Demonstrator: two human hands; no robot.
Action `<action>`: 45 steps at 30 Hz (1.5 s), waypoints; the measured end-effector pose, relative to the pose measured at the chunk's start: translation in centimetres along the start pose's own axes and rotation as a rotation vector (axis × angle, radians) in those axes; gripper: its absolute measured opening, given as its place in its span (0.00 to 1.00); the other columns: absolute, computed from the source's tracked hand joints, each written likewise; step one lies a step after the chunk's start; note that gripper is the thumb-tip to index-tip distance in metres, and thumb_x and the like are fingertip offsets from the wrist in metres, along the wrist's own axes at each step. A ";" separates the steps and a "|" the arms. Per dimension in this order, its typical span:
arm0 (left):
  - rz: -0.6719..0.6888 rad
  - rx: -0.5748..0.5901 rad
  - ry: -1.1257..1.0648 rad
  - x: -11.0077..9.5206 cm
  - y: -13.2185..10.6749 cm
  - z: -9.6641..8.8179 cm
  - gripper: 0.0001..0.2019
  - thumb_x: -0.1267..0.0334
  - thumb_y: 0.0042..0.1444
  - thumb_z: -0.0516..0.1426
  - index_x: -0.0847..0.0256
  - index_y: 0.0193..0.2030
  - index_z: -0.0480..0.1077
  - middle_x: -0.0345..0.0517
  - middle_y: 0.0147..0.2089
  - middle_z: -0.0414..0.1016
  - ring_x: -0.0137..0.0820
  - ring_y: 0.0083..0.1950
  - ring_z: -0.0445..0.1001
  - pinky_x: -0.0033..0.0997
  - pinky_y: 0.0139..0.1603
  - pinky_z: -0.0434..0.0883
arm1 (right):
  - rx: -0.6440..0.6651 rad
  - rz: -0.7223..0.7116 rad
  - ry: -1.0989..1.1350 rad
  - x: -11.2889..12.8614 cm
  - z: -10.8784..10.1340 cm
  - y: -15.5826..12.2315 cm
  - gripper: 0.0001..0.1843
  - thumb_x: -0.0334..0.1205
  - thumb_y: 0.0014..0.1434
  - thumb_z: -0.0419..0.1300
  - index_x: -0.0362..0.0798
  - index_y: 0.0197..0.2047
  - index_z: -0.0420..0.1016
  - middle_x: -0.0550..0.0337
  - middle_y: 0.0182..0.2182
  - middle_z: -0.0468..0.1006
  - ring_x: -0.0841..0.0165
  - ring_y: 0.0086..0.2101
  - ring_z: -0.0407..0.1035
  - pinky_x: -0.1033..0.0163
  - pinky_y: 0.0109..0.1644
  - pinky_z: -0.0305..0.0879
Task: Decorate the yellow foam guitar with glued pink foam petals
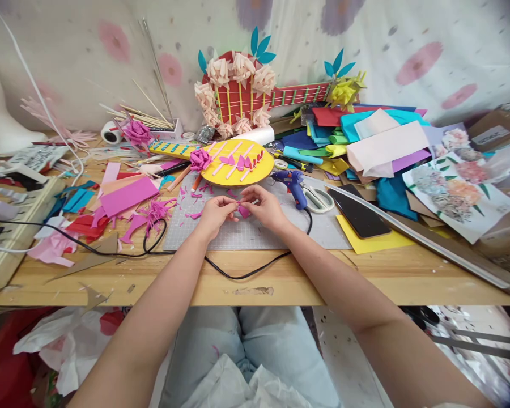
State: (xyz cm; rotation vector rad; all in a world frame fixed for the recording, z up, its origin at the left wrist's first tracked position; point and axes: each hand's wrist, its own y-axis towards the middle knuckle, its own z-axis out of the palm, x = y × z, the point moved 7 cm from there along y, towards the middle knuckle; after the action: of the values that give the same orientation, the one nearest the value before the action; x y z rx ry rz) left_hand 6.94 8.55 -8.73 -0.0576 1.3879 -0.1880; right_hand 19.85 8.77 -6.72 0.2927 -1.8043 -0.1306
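Observation:
Over the grey cutting mat [255,241], both hands meet at a small magenta paper petal [243,211]. My left hand [217,214] pinches its upper left side between thumb and finger. On the other side, my right hand [263,208] grips it with closed fingertips. Just behind them lies a yellow paper guitar [233,178] with pink strips, a magenta paper flower [200,160] and small petals on its body. A blue glue gun [292,182] rests right of my right hand, beside white-handled scissors [318,199]. Magenta scraps [194,215] lie near my left hand.
A red paper guitar [238,93] with peach flowers stands against the curtain. Coloured paper sheets [386,144] pile up at right, near a black phone [359,212] and a long metal strip [442,241]. A black cord [246,277] crosses the table front. A power strip [17,238] sits left.

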 end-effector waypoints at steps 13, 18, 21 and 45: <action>-0.007 -0.026 -0.015 -0.2 -0.1 -0.1 0.09 0.65 0.36 0.63 0.66 0.25 0.70 0.37 0.20 0.66 0.20 0.19 0.61 0.26 0.21 0.70 | -0.032 0.027 0.057 -0.1 -0.8 0.0 0.06 0.36 0.48 0.54 0.49 0.33 0.64 0.64 0.27 0.71 0.72 0.27 0.66 0.65 0.30 0.63; -0.004 -0.025 -0.042 -0.1 0.0 -0.2 0.08 0.66 0.36 0.63 0.66 0.25 0.70 0.37 0.20 0.66 0.19 0.19 0.60 0.25 0.21 0.69 | -0.046 0.072 0.013 -0.5 -0.8 -0.1 0.02 0.34 0.51 0.49 0.50 0.29 0.58 0.70 0.22 0.61 0.76 0.18 0.59 0.67 0.23 0.58; -0.005 -0.020 -0.046 -0.1 0.0 -0.2 0.08 0.66 0.36 0.63 0.66 0.24 0.69 0.36 0.18 0.65 0.19 0.19 0.60 0.25 0.21 0.69 | 0.023 0.110 0.079 -1.1 0.1 -0.1 0.07 0.41 0.53 0.53 0.51 0.36 0.59 0.71 0.20 0.63 0.75 0.18 0.60 0.67 0.22 0.58; 0.097 0.014 0.022 -0.4 0.1 -0.1 0.16 0.55 0.35 0.66 0.64 0.29 0.75 0.38 0.22 0.66 0.22 0.23 0.61 0.24 0.21 0.68 | -0.005 0.143 0.328 -1.4 0.5 0.0 0.24 0.50 0.45 0.63 0.52 0.38 0.53 0.72 0.22 0.70 0.76 0.20 0.64 0.68 0.24 0.62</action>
State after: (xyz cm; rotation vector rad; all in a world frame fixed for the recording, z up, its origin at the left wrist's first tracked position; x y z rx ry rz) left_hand 6.80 8.68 -8.40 0.0230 1.4079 -0.1178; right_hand 19.68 9.08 -8.13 0.1697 -1.4924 0.0141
